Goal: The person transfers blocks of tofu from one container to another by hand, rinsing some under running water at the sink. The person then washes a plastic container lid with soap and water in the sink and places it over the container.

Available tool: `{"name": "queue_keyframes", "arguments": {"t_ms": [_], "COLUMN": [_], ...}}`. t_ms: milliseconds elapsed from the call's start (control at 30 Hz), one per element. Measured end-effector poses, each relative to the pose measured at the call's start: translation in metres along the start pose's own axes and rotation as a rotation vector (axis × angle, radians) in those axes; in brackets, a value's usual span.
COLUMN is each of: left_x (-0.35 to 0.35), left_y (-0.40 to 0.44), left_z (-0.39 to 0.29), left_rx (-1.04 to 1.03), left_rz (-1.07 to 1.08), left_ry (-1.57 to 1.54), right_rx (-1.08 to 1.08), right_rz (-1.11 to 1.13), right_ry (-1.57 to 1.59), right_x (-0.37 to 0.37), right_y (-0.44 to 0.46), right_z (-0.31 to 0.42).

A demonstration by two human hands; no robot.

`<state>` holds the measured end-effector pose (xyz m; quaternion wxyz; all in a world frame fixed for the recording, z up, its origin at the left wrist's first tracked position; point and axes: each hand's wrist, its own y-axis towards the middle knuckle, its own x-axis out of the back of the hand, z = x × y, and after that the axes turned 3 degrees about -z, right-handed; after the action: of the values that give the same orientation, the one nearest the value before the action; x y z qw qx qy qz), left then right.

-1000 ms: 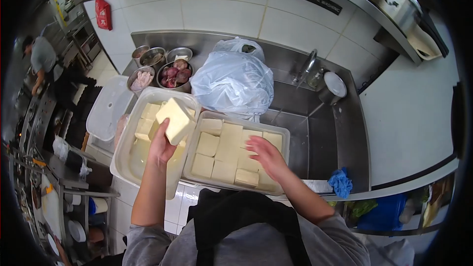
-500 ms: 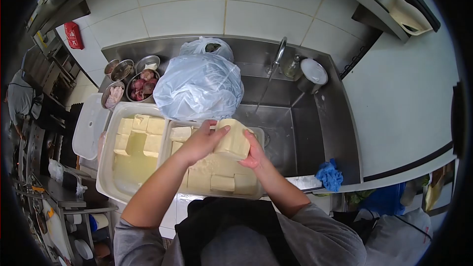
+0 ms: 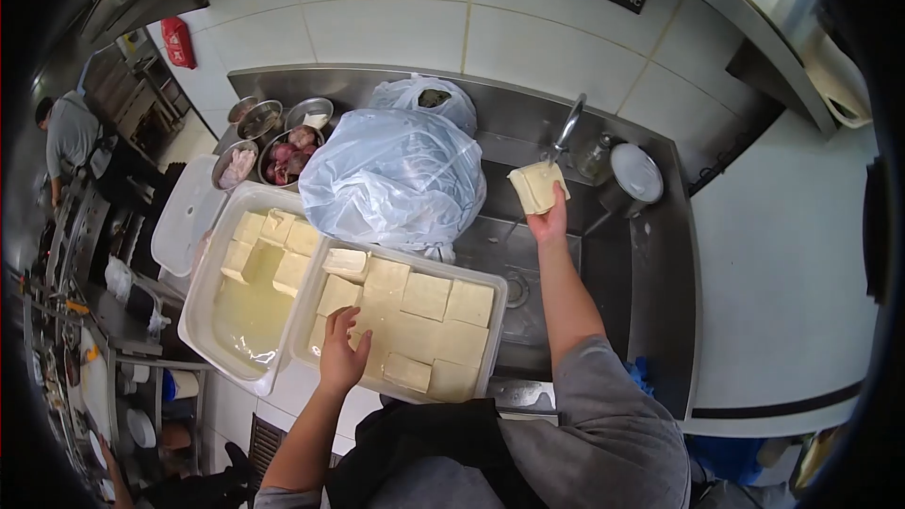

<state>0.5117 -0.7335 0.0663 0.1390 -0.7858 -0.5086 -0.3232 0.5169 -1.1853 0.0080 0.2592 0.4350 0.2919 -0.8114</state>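
Note:
My right hand [image 3: 551, 219] grips a pale block of tofu [image 3: 534, 187] just below the faucet [image 3: 571, 123], over the sink. The block is tilted, and its surface looks uneven. Hovering over the right-hand tub [image 3: 494, 332], my left hand [image 3: 344, 351] is empty with fingers apart. Several tofu blocks [image 3: 426, 296] sit in that tub, some in pale liquid. Beside it, the left-hand tub [image 3: 200, 306] holds more tofu blocks [image 3: 290, 271] and yellowish liquid.
A bulging white plastic bag [image 3: 391, 179] rests behind the tubs. Metal bowls, one with red onions [image 3: 290, 153], stand at the back left. The sink basin [image 3: 603, 273] is at right; a metal pot [image 3: 634, 177] is in its back corner. Another person [image 3: 80, 146] stands far left.
My right hand has carried the tofu block from above the right-hand tub to the faucet. My left hand has let go of it and drawn back toward me.

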Motion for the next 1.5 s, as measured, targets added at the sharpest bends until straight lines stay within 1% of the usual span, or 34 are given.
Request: {"name": "queue_keyframes", "arguments": {"t_ms": [33,100,133,200,233,300,333,433,467,533,667,733,767,800,867,900,933,1000,1033,1067,1133,1200,1267,1333,1400,1500], "left_x": [-0.001,-0.003,-0.004,-0.005,-0.005,-0.007,-0.007,-0.007,-0.007,-0.008,-0.010,-0.010,-0.010,-0.010,-0.010,-0.010,-0.009,-0.010,-0.010,-0.010,-0.008,-0.007,-0.005,-0.004,-0.005,-0.003], "left_y": [-0.001,-0.003,-0.003,-0.004,-0.004,-0.004,-0.003,-0.003,-0.003,-0.003,-0.003,-0.003,-0.003,-0.004,-0.004,-0.003,-0.002,-0.003,-0.004,-0.004,-0.003,-0.004,-0.004,-0.005,-0.005,-0.005], "left_z": [-0.002,-0.008,-0.007,-0.006,-0.005,-0.007,-0.007,-0.008,-0.007,-0.005,-0.003,-0.002,-0.001,0.000,-0.001,-0.001,-0.001,0.001,0.001,0.001,0.001,0.001,0.001,0.002,0.004,0.007], "left_rx": [0.010,-0.077,-0.066,-0.037,-0.030,-0.024,-0.022,-0.006,-0.010,-0.015,-0.007,0.005,-0.004,-0.012,0.006,0.010,0.009,-0.029,-0.030,-0.036,-0.045,-0.066,-0.067,-0.104,-0.101,-0.133], "left_rz": [-0.009,-0.052,-0.059,-0.099,-0.103,-0.133,-0.138,-0.120,-0.124,-0.126,-0.134,-0.131,-0.135,-0.137,-0.127,-0.126,-0.120,-0.122,-0.116,-0.120,-0.133,-0.126,-0.112,-0.081,-0.047,-0.009], "left_ry": [0.004,0.100,0.106,0.119,0.123,0.150,0.149,0.169,0.173,0.176,0.184,0.185,0.185,0.185,0.181,0.172,0.176,0.179,0.180,0.166,0.151,0.145,0.131,0.142,0.132,0.111], "right_rx": [0.006,0.025,0.011,0.082,0.073,0.021,0.018,0.025,0.026,0.122,0.119,0.090,0.053,0.044,-0.018,-0.032,-0.032,0.054,0.042,0.042,0.024,-0.011,-0.219,-0.415,-0.551,-0.616], "right_rz": [0.002,0.024,0.025,-0.071,-0.070,0.121,0.125,0.118,0.116,0.130,0.118,0.217,0.134,0.125,0.092,0.055,0.049,0.078,0.169,0.166,0.162,0.157,0.131,0.152,0.121,0.063], "right_ry": [0.007,0.051,0.051,0.076,0.075,0.287,0.285,0.459,0.457,0.460,0.522,0.239,0.179,0.176,-0.145,-0.237,-0.234,-0.616,-0.685,-0.684,-0.980,-0.939,-0.745,-0.537,-0.479,-0.549], "right_x": [0.003,0.009,0.007,0.001,0.000,0.000,-0.001,0.002,0.001,-0.002,-0.007,-0.008,-0.014,-0.015,-0.016,-0.023,-0.031,-0.041,-0.045,-0.046,-0.043,-0.044,-0.047,-0.034,-0.034,-0.026], "right_y": [0.011,0.030,0.034,0.036,0.033,0.024,0.019,0.015,0.013,0.011,0.015,0.017,0.018,0.024,0.034,0.032,0.029,0.020,0.010,0.001,-0.022,-0.056,-0.094,-0.121,-0.158,-0.193], "right_z": [-0.003,-0.012,-0.016,-0.023,-0.026,-0.028,-0.027,-0.022,-0.020,-0.015,-0.009,-0.009,-0.008,-0.007,0.000,0.007,0.014,0.027,0.034,0.041,0.051,0.053,0.049,0.031,0.006,-0.034]}}
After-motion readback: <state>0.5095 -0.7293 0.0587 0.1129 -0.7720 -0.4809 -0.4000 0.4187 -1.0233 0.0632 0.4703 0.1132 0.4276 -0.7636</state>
